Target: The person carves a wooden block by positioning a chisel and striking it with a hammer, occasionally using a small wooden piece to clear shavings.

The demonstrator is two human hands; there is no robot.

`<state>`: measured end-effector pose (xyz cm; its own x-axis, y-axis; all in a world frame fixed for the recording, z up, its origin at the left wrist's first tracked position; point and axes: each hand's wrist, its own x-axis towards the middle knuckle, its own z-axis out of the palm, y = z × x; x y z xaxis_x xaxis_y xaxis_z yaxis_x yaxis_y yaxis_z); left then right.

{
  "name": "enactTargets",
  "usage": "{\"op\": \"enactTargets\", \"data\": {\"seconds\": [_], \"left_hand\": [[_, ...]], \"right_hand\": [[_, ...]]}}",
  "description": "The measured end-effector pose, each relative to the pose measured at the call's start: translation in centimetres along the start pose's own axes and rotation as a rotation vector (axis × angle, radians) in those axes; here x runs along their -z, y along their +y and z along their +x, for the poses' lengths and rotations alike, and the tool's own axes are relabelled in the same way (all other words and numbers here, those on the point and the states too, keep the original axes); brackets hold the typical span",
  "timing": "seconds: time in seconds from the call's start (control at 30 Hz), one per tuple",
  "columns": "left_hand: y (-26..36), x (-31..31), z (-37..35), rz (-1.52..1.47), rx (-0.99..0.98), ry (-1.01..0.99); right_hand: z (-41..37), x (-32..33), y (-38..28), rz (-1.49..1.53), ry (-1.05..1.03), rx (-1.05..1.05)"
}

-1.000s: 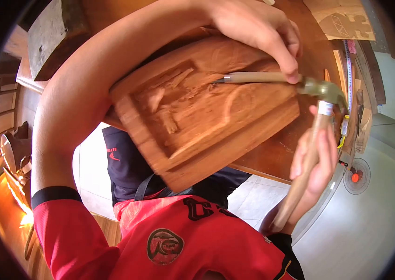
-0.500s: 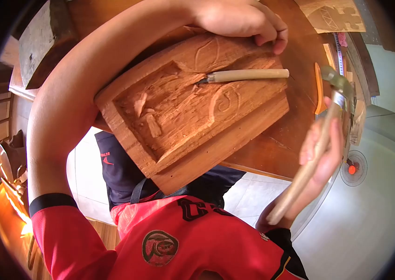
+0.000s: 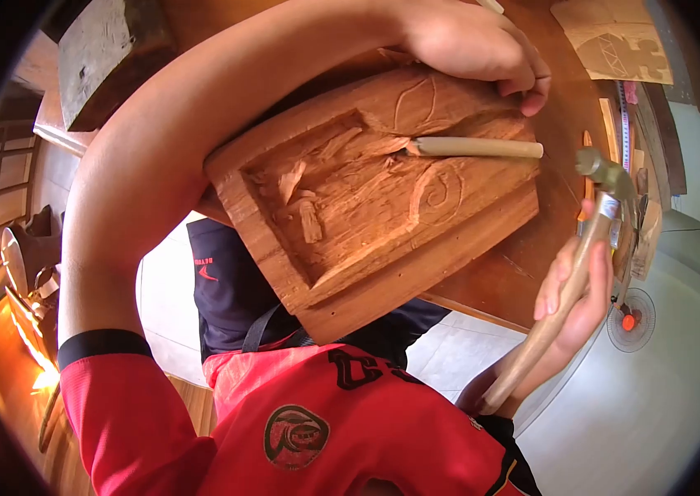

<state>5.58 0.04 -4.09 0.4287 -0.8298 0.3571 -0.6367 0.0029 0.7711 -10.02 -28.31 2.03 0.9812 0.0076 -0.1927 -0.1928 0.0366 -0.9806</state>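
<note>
A thick wooden board point(image 3: 383, 277) with a carved recess and leaf and spiral outlines lies tilted before me. Wood shavings point(image 3: 310, 219) sit loose in the recess. My left arm reaches around the board, and my left hand point(image 3: 482, 51) is closed at its far edge, fingers curled down by the corner. A chisel point(image 3: 478, 147) with a pale round handle rests on the carving, its tip against the wood and no hand on it. To the right of the board, my right hand point(image 3: 571, 289) grips the wooden handle of a hammer point(image 3: 544, 331), its metal head raised.
The brown table point(image 3: 490, 285) carries the board. A dark-sided wooden block point(image 3: 106, 70) stands at far left. At the right edge lie a patterned wooden piece point(image 3: 614, 41), a measuring tape point(image 3: 624, 124) and wood strips. A fan point(image 3: 633, 321) stands on the floor beyond.
The view has shifted, so the board, chisel and left hand appear farther right. The hammer stays raised in my right hand, its head slightly lower in view. The chisel remains on the board.
</note>
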Motion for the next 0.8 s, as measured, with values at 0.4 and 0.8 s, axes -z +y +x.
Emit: {"op": "enactTargets", "data": {"seconds": [0.4, 0.8], "left_hand": [[1.2, 0.2, 0.7, -0.02, 0.082, -0.013], [0.2, 0.1, 0.0, 0.061, 0.032, -0.028]], "right_hand": [[-1.5, -1.8, 0.6, -0.162, -0.1, -0.104], [-1.3, -1.0, 0.1, -0.026, 0.075, -0.045]]}}
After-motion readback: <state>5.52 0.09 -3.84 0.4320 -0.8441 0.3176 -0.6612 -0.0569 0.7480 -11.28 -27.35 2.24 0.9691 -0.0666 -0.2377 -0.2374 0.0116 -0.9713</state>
